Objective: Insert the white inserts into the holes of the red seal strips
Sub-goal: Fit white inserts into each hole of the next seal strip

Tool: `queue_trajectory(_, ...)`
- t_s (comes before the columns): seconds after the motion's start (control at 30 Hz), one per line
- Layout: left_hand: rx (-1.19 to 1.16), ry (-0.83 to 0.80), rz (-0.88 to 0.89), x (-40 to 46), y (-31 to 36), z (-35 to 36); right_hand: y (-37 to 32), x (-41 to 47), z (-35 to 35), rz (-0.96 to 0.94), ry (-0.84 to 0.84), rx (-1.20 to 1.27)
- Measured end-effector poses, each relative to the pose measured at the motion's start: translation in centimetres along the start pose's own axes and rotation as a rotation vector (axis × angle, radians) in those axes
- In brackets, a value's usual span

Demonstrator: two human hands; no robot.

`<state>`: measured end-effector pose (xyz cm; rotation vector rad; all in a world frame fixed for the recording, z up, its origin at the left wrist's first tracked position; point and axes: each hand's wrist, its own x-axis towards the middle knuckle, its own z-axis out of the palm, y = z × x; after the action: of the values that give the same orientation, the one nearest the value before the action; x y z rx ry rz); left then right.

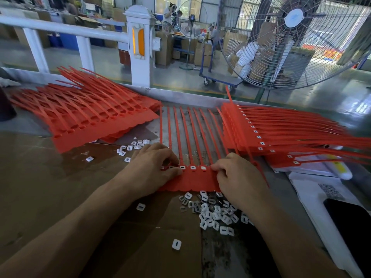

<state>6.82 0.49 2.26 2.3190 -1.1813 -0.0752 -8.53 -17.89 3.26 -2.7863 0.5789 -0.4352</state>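
Observation:
A red sheet of joined seal strips lies flat before me, its tails running away toward the table's far edge. White inserts sit in three visible holes between my hands. My left hand presses on the sheet's left end, thumb and fingers pinched at a hole. My right hand rests on the right end, fingertips at the hole row. What either hand pinches is hidden. A heap of loose white inserts lies just below the sheet.
A stack of red strips with empty holes lies at the left. A stack with inserts fitted lies at the right. More loose inserts are scattered near my left hand. Papers and a dark phone lie at the right edge. A large fan stands beyond the table.

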Motion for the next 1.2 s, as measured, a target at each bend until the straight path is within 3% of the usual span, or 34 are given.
queue_trajectory(0.17, -0.003, 0.022, -0.011, 0.0, 0.2, 0.2, 0.3, 0.0, -0.5, -0.065, -0.005, 0.147)
queue_trajectory(0.4, -0.006, 0.046, -0.011, 0.1, 0.0, 0.4, -0.1, -0.6, -1.0, -0.27, -0.195, 0.363)
queue_trajectory(0.57, -0.01, 0.045, -0.013, 0.1, 0.0, 0.4, -1.1, -0.8, -0.4, -0.393, -0.255, 0.306)
queue_trajectory(1.2, 0.003, 0.041, 0.002, 0.0, -0.2, 0.3, -2.1, -1.0, -0.5, -0.425, -0.3, 0.166)
